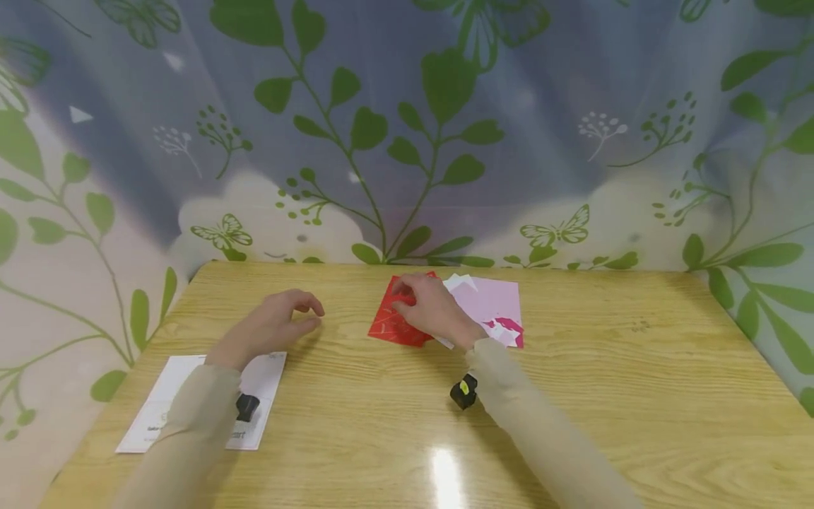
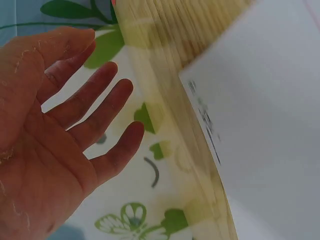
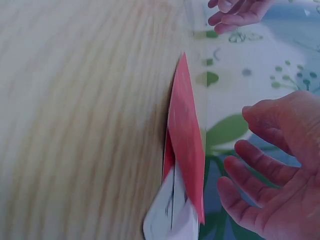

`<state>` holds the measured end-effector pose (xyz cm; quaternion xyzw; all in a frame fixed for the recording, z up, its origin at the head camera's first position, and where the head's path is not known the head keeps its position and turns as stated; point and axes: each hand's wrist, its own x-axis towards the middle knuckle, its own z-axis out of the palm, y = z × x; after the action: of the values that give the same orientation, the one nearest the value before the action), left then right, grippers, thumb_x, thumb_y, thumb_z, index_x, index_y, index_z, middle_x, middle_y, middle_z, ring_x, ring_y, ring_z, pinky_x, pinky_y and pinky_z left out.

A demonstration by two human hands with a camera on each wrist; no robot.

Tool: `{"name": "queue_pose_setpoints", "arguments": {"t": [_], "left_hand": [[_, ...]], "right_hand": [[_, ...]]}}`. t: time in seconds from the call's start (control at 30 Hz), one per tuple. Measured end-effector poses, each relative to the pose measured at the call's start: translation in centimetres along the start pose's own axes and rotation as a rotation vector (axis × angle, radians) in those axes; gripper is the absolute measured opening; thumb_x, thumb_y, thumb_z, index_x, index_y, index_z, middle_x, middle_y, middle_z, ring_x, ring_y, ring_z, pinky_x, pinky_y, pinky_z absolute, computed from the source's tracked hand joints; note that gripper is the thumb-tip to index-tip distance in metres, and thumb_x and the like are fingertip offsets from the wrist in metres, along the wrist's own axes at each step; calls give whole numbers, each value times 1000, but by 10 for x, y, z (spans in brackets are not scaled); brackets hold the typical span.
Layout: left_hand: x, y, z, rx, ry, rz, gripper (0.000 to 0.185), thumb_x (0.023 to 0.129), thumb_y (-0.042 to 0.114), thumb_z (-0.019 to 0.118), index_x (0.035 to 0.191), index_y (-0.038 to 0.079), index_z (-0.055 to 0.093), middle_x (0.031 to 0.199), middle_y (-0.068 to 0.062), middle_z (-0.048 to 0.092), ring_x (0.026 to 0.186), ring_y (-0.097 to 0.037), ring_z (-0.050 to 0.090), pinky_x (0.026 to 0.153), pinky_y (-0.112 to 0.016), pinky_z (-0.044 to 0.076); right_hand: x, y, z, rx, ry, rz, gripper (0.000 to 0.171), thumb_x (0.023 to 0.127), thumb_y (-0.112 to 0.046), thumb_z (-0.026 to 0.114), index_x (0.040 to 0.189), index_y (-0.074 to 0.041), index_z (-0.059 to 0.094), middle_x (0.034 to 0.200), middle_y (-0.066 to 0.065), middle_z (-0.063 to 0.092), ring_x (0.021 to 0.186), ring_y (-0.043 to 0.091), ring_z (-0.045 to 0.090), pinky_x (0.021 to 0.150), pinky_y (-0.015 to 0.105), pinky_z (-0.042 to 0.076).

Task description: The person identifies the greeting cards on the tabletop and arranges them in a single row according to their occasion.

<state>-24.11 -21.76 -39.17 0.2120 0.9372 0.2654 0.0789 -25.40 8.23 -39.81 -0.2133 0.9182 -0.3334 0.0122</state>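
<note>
My left hand [image 1: 276,322] hovers over the table between a white printed sheet [image 1: 266,385] and the red papers. Its fingers are loosely bent, and the left wrist view shows the palm with nothing in it. Over the red paper [image 1: 384,326] is my right hand [image 1: 432,307], its fingers relaxed and apart. In the right wrist view the red paper [image 3: 185,115] lies on the wood with a gap to the fingers. A pale pink sheet [image 1: 492,297] with white pieces and magenta patches lies beside the red paper, partly behind my right hand and wrist.
The wooden table [image 1: 356,424] ends at a patterned curtain [image 1: 394,141] along its back and sides. My left forearm crosses over the white sheet. Light glares off the table near the front.
</note>
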Motion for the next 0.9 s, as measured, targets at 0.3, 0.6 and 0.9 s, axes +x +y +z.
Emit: {"name": "queue_pose_setpoints", "arguments": {"t": [0.3, 0.6, 0.9], "left_hand": [[34, 20, 15, -53, -43, 52, 27, 99, 21, 62, 122, 7, 67, 131, -12, 68, 123, -36, 62, 105, -54, 49], [76, 37, 27, -80, -84, 69, 44, 92, 15, 73, 132, 5, 60, 134, -14, 65, 122, -34, 63, 107, -48, 50], [105, 53, 32, -4, -177, 40, 65, 86, 21, 81, 143, 6, 53, 138, -19, 60, 126, -34, 58, 109, -48, 48]], "right_hand": [[-3, 29, -18, -1, 16, 94, 33, 97, -19, 67, 127, -6, 66, 122, 11, 69, 109, 28, 65, 96, 44, 55], [-1, 49, -29, -73, 3, 171, 44, 94, -25, 72, 130, -3, 63, 126, 18, 65, 109, 32, 61, 93, 47, 54], [9, 56, -28, -115, -60, 244, 58, 89, -34, 79, 135, -4, 61, 128, 16, 64, 115, 31, 60, 98, 48, 52]]}}
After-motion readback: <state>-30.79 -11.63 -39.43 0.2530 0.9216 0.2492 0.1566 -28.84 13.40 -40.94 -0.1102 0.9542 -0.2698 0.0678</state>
